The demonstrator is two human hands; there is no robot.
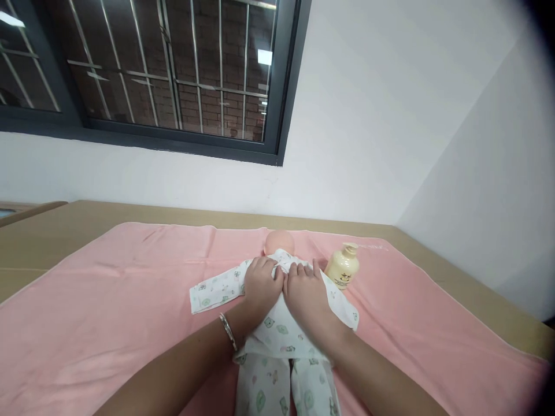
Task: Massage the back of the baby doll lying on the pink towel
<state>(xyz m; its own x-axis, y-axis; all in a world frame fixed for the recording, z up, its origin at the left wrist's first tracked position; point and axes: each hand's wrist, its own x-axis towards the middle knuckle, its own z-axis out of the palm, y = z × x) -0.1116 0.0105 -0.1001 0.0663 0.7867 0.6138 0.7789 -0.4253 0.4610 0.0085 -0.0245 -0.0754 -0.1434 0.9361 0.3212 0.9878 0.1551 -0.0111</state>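
A baby doll lies on its back, its bald head (280, 241) pointing away from me. It wears a white long-sleeved top (281, 326) and matching pants (263, 384), both printed with small green figures. My left hand (262, 284), with a bangle at the wrist, rests on the left side of the doll's chest, fingers laid over the cloth. Beside it, thumbs nearly touching, my right hand (307, 292) lies on the right side of the chest with fingers extended. One sleeve (217, 292) stretches out to the left; the other slants down to the right. Both hands cover the top's front.
Just right of the doll stands a cream pump bottle (343, 267). A pink sheet (130, 312) spreads under everything on a tan surface (173, 212). Behind rises a white wall (347, 144) with a dark-framed, barred window (182, 75).
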